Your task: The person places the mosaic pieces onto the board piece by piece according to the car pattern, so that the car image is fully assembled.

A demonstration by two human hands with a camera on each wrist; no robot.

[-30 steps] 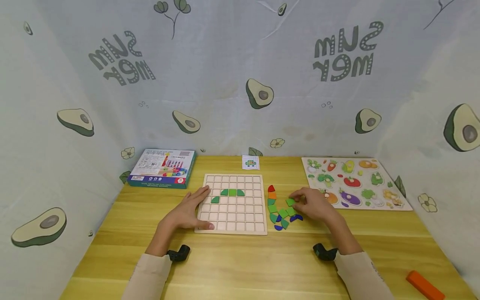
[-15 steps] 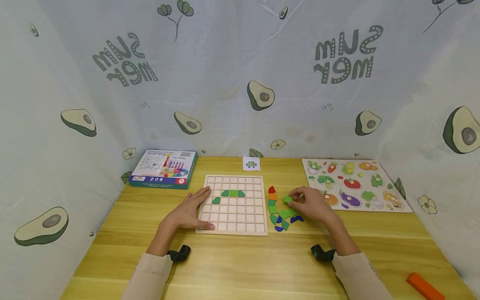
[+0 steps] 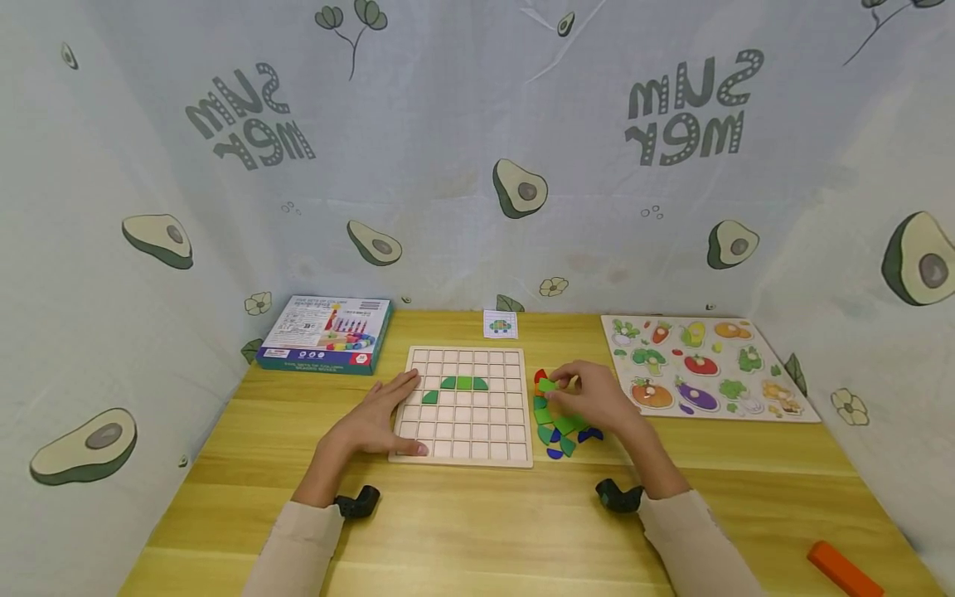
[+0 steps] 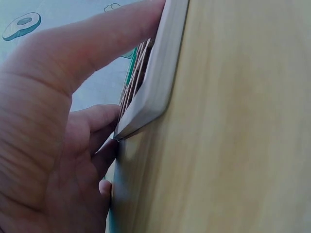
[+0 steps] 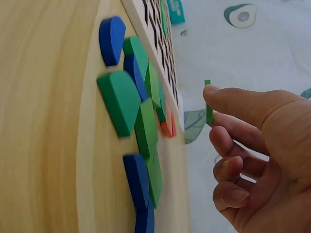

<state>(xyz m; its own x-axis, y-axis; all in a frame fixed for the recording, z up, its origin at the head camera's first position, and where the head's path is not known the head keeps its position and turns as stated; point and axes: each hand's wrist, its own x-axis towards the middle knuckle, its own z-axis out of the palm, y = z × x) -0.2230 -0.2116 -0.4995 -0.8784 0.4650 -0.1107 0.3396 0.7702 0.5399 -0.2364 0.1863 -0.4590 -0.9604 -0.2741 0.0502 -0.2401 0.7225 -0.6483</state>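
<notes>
My left hand [image 3: 369, 423] lies with spread fingers along the left edge of a wooden grid board [image 3: 461, 433], the thumb on its near left corner. In the left wrist view the thumb lies over the board's edge [image 4: 163, 73]. Set in the grid are a light green square [image 3: 464, 382] between two dark green quarter-rounds, and another dark green quarter-round [image 3: 430, 397] lower left. My right hand [image 3: 597, 398] pinches a light green square tile [image 5: 209, 109] between thumb and forefinger, above the pile of loose tiles [image 3: 564, 424] right of the board.
A small pattern card [image 3: 500, 325] lies behind the board. At the back left is a cardboard box [image 3: 324, 334], and at the right a vegetable puzzle board [image 3: 705, 365]. An orange-red bar [image 3: 845, 567] lies near the front right.
My right hand has lifted the light green square tile from the right side of the pile and carried it left toward the board. The left hand stays on the board.
</notes>
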